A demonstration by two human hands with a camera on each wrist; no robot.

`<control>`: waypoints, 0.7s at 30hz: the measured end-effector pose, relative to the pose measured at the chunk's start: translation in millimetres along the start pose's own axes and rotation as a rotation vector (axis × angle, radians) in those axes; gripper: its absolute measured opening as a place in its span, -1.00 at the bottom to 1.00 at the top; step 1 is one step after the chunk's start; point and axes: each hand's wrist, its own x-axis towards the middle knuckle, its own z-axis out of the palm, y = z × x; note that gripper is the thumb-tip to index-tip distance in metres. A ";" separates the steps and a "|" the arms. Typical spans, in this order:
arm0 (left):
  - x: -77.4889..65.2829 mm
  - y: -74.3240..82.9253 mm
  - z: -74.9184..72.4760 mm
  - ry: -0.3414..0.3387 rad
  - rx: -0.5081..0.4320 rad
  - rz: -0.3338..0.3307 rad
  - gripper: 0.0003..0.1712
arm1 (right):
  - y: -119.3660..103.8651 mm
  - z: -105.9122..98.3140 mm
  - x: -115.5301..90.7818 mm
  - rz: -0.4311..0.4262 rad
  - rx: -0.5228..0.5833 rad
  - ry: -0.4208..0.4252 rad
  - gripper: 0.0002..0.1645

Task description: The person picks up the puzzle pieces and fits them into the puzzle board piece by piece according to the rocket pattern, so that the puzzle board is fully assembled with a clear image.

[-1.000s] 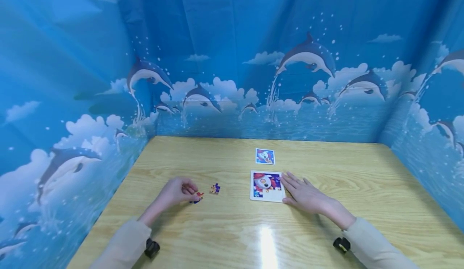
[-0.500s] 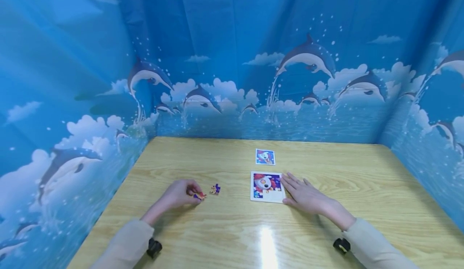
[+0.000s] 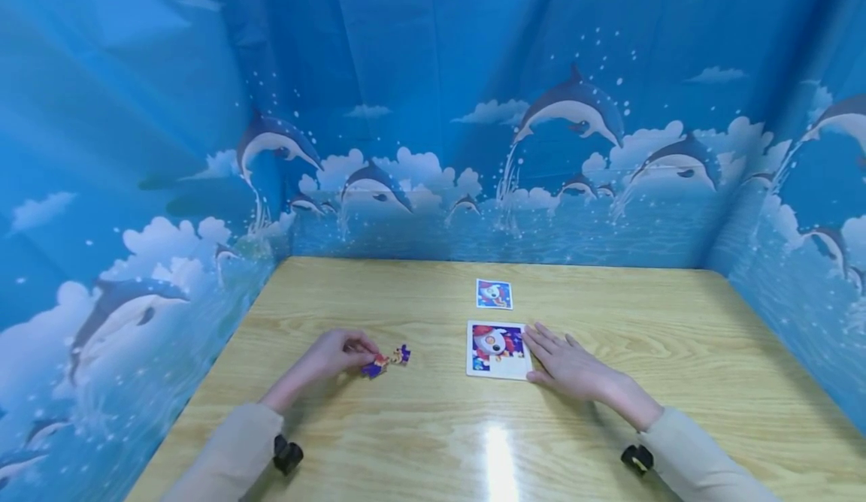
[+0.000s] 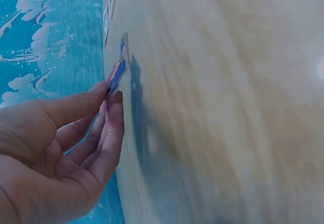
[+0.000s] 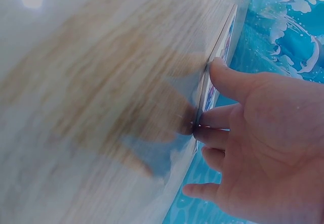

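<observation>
Between thumb and fingers, my left hand (image 3: 338, 353) pinches a red-and-purple jigsaw piece (image 3: 374, 367). In the left wrist view that piece (image 4: 119, 72) stands tilted just over the tabletop. Right beside it lies another jigsaw piece (image 3: 402, 354), orange and purple; whether the two touch I cannot tell. My right hand (image 3: 571, 363) lies with fingers spread at the right edge of a white-framed puzzle board (image 3: 479, 370). The board bears a partly filled cartoon picture, its lower right bare white. In the right wrist view the thumb and fingertips touch the board's edge (image 5: 217, 47).
A small picture card (image 3: 495, 294) with a similar cartoon lies behind the board. The wood-grain table (image 3: 419, 427) runs back to a blue dolphin-print curtain (image 3: 433, 111) that also hangs on both sides. Each wrist wears a black camera (image 3: 287, 454).
The left hand has lifted its jigsaw piece a little and turned it, bringing it right toward the other piece. My right hand and the board stay in place.
</observation>
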 end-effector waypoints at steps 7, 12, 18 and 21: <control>19.2 14.0 4.1 0.021 -0.004 0.027 -0.84 | -0.2 0.4 -0.7 0.002 -0.002 0.001 -0.15; 34.6 27.9 10.4 0.018 -0.016 0.018 -0.88 | -0.9 1.9 0.5 0.007 -0.001 -0.005 -0.15; 53.8 47.3 20.3 0.008 -0.037 0.032 -0.89 | -0.3 1.3 0.6 0.003 -0.005 0.003 -0.15; 63.4 57.2 28.1 -0.006 -0.065 0.039 -0.89 | 0.5 0.9 1.0 0.006 -0.008 0.001 -0.15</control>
